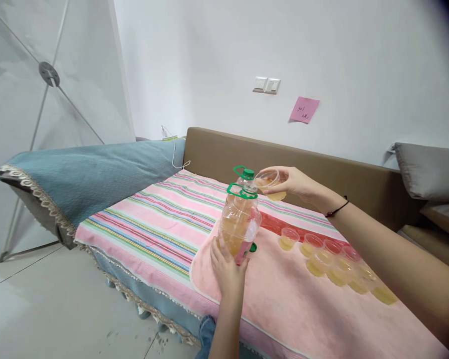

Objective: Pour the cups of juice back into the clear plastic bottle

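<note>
My left hand (228, 267) is wrapped round the lower part of a large clear plastic bottle (237, 224) with a green handle ring at its neck. Yellowish liquid shows inside, and its mouth is uncapped. In my right hand (294, 182) is a clear plastic cup (271, 187) of yellowish liquid, tilted with its rim at the bottle's mouth. Just behind stands a second bottle with a green cap (248, 173), mostly hidden. A loose green cap (253, 247) lies beside the front bottle. To the right, several clear cups (318, 264) of yellowish liquid stand in rows.
A pink mat (280, 299) with a red band lies over the striped cover (145, 214) of the sofa. Behind runs a brown backrest (284, 159). Grey cushions (430, 169) rest at the right. A blue cloth (97, 169) covers the left armrest, with a white cable (177, 162) on it.
</note>
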A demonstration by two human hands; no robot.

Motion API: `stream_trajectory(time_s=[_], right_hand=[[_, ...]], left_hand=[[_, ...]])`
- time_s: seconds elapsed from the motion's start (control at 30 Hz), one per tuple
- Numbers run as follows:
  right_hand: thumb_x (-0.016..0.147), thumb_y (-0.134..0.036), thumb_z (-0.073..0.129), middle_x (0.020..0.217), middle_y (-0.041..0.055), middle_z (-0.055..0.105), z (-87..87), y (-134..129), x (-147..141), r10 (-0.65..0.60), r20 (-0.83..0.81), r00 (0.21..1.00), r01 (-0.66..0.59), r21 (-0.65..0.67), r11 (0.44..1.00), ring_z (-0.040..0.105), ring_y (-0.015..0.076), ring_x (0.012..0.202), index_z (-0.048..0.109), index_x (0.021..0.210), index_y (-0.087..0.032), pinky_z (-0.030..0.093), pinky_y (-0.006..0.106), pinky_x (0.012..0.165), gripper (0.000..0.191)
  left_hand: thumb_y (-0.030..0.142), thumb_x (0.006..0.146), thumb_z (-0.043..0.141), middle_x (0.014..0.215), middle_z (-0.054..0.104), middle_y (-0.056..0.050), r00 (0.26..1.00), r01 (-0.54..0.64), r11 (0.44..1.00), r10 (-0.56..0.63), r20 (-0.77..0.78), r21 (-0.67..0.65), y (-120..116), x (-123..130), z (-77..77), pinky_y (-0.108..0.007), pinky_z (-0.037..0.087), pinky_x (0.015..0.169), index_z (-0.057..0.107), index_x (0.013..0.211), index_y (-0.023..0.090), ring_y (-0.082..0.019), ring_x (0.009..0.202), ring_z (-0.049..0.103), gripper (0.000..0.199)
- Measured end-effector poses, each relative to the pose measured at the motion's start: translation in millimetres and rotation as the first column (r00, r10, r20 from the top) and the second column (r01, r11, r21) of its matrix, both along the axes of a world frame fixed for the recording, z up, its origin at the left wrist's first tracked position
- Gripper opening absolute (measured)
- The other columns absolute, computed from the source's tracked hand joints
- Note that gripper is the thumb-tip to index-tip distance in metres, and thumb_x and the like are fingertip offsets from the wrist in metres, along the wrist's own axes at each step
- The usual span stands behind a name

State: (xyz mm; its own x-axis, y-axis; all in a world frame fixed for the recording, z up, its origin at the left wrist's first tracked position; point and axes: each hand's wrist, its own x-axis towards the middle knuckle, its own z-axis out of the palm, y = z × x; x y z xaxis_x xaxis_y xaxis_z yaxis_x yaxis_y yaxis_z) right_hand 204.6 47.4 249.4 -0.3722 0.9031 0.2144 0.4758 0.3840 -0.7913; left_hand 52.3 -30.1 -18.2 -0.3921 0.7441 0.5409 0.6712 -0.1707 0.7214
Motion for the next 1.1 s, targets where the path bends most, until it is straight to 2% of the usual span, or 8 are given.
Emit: stream_trajectory(time_s=[0.43, 0.8, 1.1], right_hand=[[0.055, -0.036, 0.089, 0.109, 0.0082, 0.073, 3.3, -0.8, -2.5, -0.016, 0.078, 0.997, 0.011, 0.066, 0.998, 0.068, 0.0267, 0.097, 0.07, 0.109, -0.023, 0.057, 0.041, 0.084, 0.058], [0.053, -0.042, 0.09, 0.104, 0.0061, 0.072, 6.1, 2.6, -2.8, -0.031, 0.132, 0.991, 0.018, 0.096, 0.995, 0.067, 0.0234, 0.088, 0.071, 0.108, -0.023, 0.055, 0.037, 0.075, 0.061], [0.054, -0.046, 0.088, 0.099, 0.0042, 0.072, 10.7, 7.1, -2.9, -0.067, 0.26, 0.963, 0.02, 0.178, 0.984, 0.064, 0.0211, 0.082, 0.071, 0.109, -0.025, 0.051, 0.033, 0.07, 0.062]], left_hand=[[0.025, 0.069, 0.079, 0.145, 0.04, -0.025, 1.0, -0.001, 1.0, 0.001, 0.004, 0.007, 0.2, 0.5, -1.4, -0.054, 0.04, 0.108, 0.015, 0.152, 0.015, -0.039, 0.137, 0.039, 0.105], [0.025, 0.07, 0.078, 0.146, 0.04, -0.025, 1.0, 0.005, 1.0, -0.005, -0.003, 0.023, 3.3, 0.7, -5.7, -0.056, 0.04, 0.109, 0.016, 0.152, 0.014, -0.039, 0.139, 0.037, 0.103], [0.028, 0.072, 0.076, 0.147, 0.039, -0.024, 1.0, 0.01, 1.0, -0.01, 0.017, 0.019, 2.7, 0.7, -5.7, -0.056, 0.04, 0.108, 0.015, 0.153, 0.017, -0.04, 0.14, 0.037, 0.103]])
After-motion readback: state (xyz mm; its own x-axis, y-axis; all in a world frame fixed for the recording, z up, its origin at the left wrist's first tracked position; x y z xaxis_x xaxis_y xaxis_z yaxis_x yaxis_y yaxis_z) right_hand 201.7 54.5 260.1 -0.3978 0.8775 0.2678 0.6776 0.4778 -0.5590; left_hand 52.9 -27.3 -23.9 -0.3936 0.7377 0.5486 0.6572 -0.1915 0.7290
